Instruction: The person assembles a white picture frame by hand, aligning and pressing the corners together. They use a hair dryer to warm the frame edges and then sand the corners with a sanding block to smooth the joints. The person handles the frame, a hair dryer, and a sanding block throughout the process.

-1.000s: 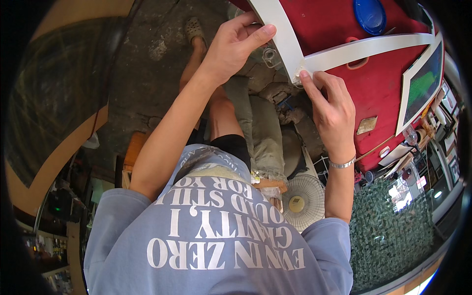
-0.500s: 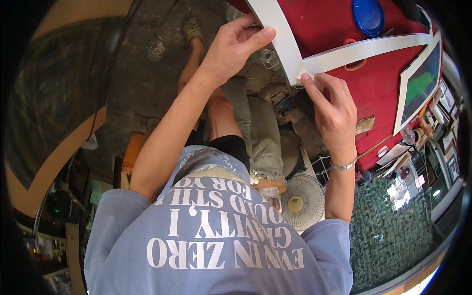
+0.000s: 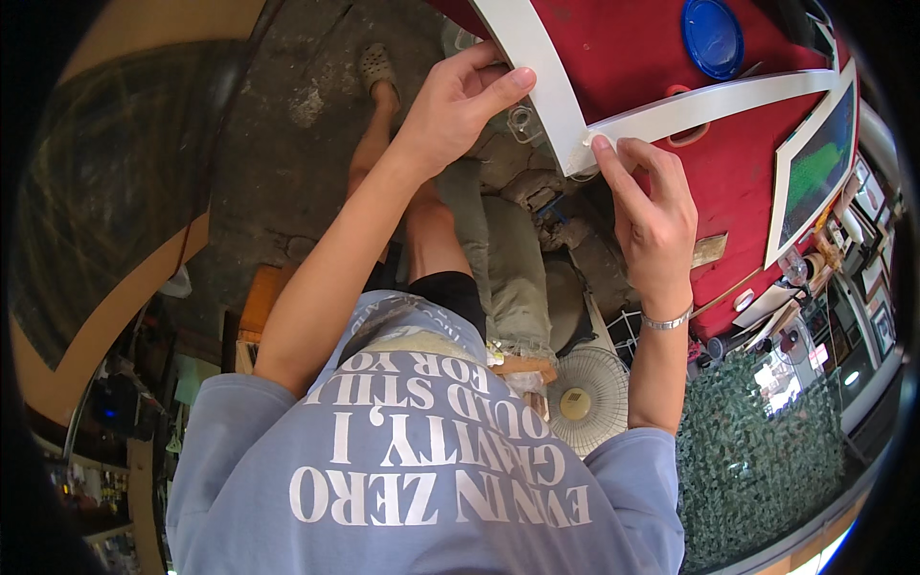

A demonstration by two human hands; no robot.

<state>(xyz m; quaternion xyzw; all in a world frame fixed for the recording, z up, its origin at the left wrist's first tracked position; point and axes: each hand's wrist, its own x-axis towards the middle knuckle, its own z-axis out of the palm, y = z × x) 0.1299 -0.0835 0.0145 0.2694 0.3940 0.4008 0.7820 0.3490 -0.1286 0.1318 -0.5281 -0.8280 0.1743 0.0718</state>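
A white picture frame lies tilted over the red-covered table at the upper right, with one corner pointing toward me. My left hand grips its left side, thumb on the top face and fingers round the outer edge, partly hidden. At the near corner, my right hand touches the frame with one fingertip while its other fingers curl in. A small white smear shows at that fingertip; whether something is pinched there is hidden. My right wrist wears a metal bracelet.
The red table carries a blue round lid, a reddish ring-shaped thing and a framed dark-green picture. Below stands a fan, beside grey-green cloth. Green netting hangs lower right.
The frame's near corner has shifted slightly left and down, both hands keeping their places on it. The right fingertip has moved a little on the corner.
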